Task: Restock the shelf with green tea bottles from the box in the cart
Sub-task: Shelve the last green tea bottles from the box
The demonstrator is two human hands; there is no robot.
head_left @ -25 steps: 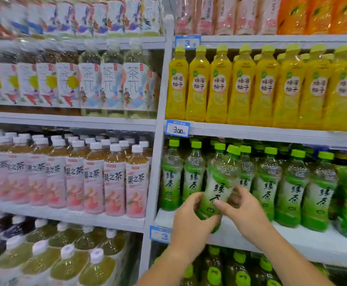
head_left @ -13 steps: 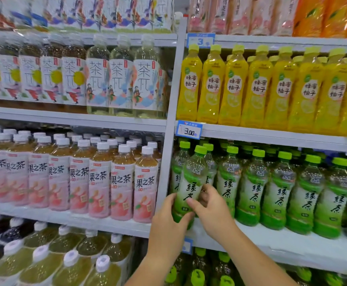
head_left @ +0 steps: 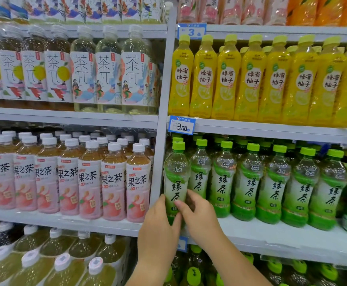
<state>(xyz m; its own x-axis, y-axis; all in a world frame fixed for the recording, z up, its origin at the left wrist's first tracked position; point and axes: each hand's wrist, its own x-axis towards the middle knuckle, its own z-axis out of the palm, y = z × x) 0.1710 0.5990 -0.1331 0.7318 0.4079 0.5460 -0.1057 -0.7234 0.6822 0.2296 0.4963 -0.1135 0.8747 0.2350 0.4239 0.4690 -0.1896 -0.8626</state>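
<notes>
Plastic under curled fingers: my left hand [head_left: 158,230] and right hand [head_left: 199,215] wrap the lower body of the clear, green-capped green tea bottle [head_left: 176,174], just right of the grey metal shelf upright [head_left: 162,141]. Its base is hidden. Risk: bumping the neighbouring green bottle [head_left: 199,172] further right of that upright topples the row.

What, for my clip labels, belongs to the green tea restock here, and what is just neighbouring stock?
Job: held green tea bottle, left hand, right hand, green tea row, shelf.
Neighbours: yellow honey pomelo bottles, peach tea bottles, price tag.
</notes>
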